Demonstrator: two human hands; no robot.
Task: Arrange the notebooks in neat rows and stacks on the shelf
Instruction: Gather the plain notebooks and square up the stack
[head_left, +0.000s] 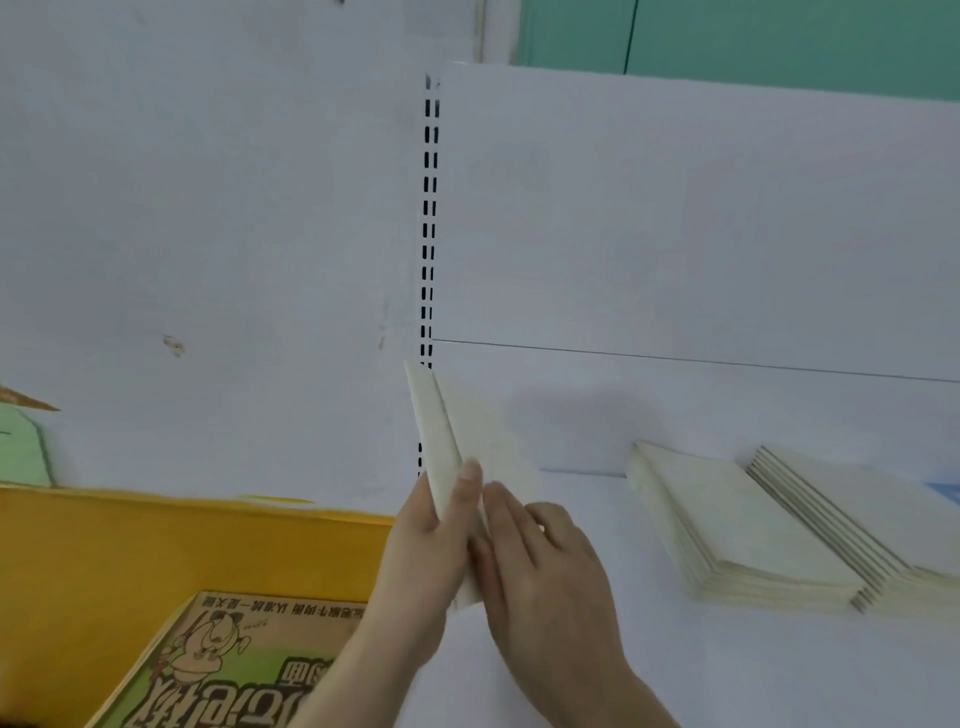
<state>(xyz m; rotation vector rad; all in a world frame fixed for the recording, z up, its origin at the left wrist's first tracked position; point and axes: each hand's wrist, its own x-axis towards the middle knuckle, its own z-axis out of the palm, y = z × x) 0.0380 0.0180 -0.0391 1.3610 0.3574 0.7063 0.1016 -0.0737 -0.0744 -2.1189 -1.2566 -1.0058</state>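
Hands at the white shelf's (675, 675) left edge: left hand (431, 540) grips a few cream notebooks (457, 441) upright on edge, long axis pointing away, right hand's (540, 561) straight fingers flat against them; farther right, two flat notebook stacks (737, 530) side by side.

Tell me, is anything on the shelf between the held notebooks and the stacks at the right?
Nothing visible. The shelf is bare between the notebooks in both hands and the nearest stack.
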